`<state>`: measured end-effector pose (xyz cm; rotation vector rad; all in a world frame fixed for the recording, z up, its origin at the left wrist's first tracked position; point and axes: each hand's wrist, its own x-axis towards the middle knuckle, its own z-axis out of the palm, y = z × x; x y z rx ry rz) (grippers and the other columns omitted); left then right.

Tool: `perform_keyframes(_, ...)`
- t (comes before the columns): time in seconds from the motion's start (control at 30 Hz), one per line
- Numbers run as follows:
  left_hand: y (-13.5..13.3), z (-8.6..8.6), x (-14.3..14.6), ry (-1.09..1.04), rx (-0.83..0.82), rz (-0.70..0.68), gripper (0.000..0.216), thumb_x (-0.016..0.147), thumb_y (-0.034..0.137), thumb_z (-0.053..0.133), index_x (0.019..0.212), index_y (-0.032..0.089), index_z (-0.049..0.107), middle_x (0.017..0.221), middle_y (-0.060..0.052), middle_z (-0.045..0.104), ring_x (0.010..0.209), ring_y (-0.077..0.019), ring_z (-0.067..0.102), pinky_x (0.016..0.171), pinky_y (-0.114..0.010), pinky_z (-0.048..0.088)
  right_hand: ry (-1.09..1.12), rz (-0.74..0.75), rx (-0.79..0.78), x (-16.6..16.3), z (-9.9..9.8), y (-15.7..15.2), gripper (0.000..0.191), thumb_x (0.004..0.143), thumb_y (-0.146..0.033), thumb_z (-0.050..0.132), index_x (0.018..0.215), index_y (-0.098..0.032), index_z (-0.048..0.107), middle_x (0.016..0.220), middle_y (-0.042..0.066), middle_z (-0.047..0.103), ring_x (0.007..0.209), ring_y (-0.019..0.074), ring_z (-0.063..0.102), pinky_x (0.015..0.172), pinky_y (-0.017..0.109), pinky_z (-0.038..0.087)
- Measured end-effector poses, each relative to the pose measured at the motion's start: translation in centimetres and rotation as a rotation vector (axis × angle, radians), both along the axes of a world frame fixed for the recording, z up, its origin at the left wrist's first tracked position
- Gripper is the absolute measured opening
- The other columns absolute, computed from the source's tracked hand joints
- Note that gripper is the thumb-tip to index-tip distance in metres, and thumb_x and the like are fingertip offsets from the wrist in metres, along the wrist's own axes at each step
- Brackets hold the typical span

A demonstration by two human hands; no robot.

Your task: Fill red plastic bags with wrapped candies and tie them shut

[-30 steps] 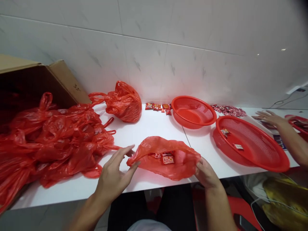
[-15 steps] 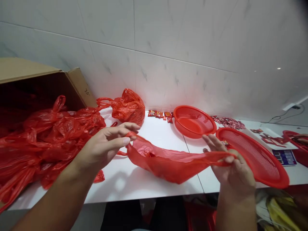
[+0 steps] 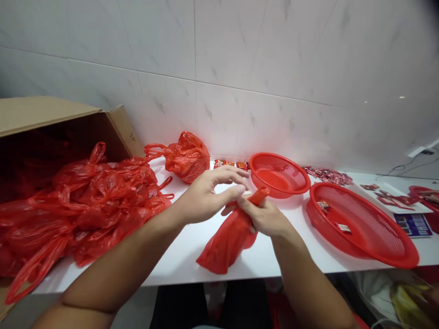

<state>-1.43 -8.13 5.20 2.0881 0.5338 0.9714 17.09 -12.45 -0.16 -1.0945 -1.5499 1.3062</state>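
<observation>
A thin red plastic bag (image 3: pixel 224 246) hangs gathered over the front part of the white table (image 3: pixel 185 235). My right hand (image 3: pixel 269 217) is closed around its bunched neck, and a twist of the plastic pokes up above the fingers. Right beside it is my left hand (image 3: pixel 209 194), with thumb and forefinger apart and their tips close to the bag's neck. Part of the left fingers is hidden behind the bag, so I cannot tell whether they touch it.
Knotted red bags (image 3: pixel 106 196) spill from a cardboard box (image 3: pixel 123 130) at left. Another full bag (image 3: pixel 188 157) stands by the wall. Small snack packets (image 3: pixel 224 163), a round basket (image 3: pixel 279 176) and a large oval basket (image 3: pixel 363 224) holding a few packets sit rightward. A person's hand shows far right.
The bag was stretched wide between both hands; now it is bunched in my right hand, which has moved left. My left hand has let go of its edge and moved right.
</observation>
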Motion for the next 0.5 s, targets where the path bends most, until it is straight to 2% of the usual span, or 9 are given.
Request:
perform_keyframes(0.07,0.6,-1.7,-0.5,-0.005,-0.065,0.063,0.021,0.091,0.029,0.072,0.109,0.020,0.076,0.125,-0.009,0.075,0.109,-0.0226,0.073,0.096,-0.037,0.059,0.034,-0.041,-0.114,0.4,-0.5,0.5,0.069,0.096,-0.079,0.047,0.073,-0.018,0.070,0.046,0.000,0.056,0.033,0.0095,0.041,0.036,0.024,0.032)
perform_keyframes(0.13,1.0,-3.6,-0.9,0.064,-0.110,0.121,0.023,0.089,0.029,0.075,0.109,0.019,0.077,0.110,-0.007,0.079,0.092,-0.0192,0.075,0.085,-0.032,0.060,0.044,-0.050,-0.126,0.7,-1.1,1.1,0.072,0.094,-0.082,0.046,0.067,-0.018,0.065,0.051,0.003,0.063,0.032,0.0087,0.041,0.036,0.025,0.032)
perform_keyframes(0.2,0.9,-5.2,-0.9,0.082,-0.077,0.230,0.013,0.091,0.030,0.073,0.095,0.018,0.078,0.090,-0.004,0.079,0.080,-0.0173,0.073,0.076,-0.029,0.058,0.059,-0.050,-0.111,0.7,-1.8,1.8,0.067,0.094,-0.080,0.049,0.074,-0.018,0.065,0.057,0.003,0.069,0.034,0.0087,0.044,0.039,0.024,0.035)
perform_keyframes(0.27,0.4,-6.4,-0.9,0.034,0.031,0.344,0.017,0.092,0.031,0.072,0.082,0.018,0.077,0.082,-0.004,0.077,0.077,-0.0172,0.071,0.072,-0.029,0.055,0.140,-0.077,-0.115,0.7,-2.6,2.4,0.060,0.094,-0.078,0.052,0.088,-0.020,0.066,0.061,0.000,0.070,0.037,0.0097,0.050,0.045,0.024,0.039)
perform_keyframes(0.3,0.2,-6.8,-0.9,0.002,0.090,0.373,0.017,0.092,0.031,0.072,0.080,0.019,0.076,0.085,-0.004,0.076,0.081,-0.0180,0.071,0.076,-0.030,0.056,0.194,-0.088,-0.125,0.8,-3.0,2.6,0.058,0.094,-0.077,0.053,0.093,-0.021,0.066,0.061,-0.001,0.070,0.038,0.0102,0.051,0.047,0.024,0.040)
perform_keyframes(0.37,-0.2,-7.6,-0.7,-0.044,0.157,0.337,0.011,0.088,0.030,0.077,0.090,0.020,0.077,0.109,-0.009,0.076,0.103,-0.0227,0.070,0.095,-0.036,0.055,0.264,-0.059,-0.138,1.3,-3.8,2.8,0.055,0.094,-0.074,0.056,0.095,-0.021,0.068,0.058,-0.003,0.066,0.040,0.0107,0.051,0.050,0.025,0.042)
perform_keyframes(0.4,-0.2,-8.1,-0.6,-0.057,0.149,0.278,0.023,0.084,0.029,0.081,0.105,0.020,0.076,0.125,-0.011,0.071,0.117,-0.0258,0.067,0.104,-0.040,0.052,0.265,-0.016,-0.135,1.7,-4.0,2.7,0.053,0.095,-0.071,0.059,0.092,-0.019,0.070,0.056,-0.002,0.065,0.041,0.0107,0.051,0.051,0.025,0.042)
perform_keyframes(0.43,-0.2,-8.6,-0.5,-0.060,0.106,0.202,0.046,0.079,0.027,0.084,0.123,0.021,0.071,0.139,-0.013,0.065,0.127,-0.0281,0.063,0.110,-0.043,0.049,0.243,0.038,-0.121,2.1,-4.2,2.5,0.049,0.095,-0.066,0.063,0.088,-0.018,0.072,0.055,-0.002,0.063,0.043,0.0108,0.052,0.053,0.025,0.043)
perform_keyframes(0.5,0.3,-9.7,-0.4,-0.017,-0.054,0.027,0.080,0.075,0.024,0.085,0.149,0.023,0.052,0.148,-0.015,0.060,0.130,-0.0295,0.062,0.110,-0.044,0.050,0.151,0.141,-0.076,3.0,-4.4,1.9,0.039,0.092,-0.054,0.073,0.084,-0.016,0.075,0.058,0.000,0.065,0.049,0.0118,0.055,0.055,0.025,0.044)
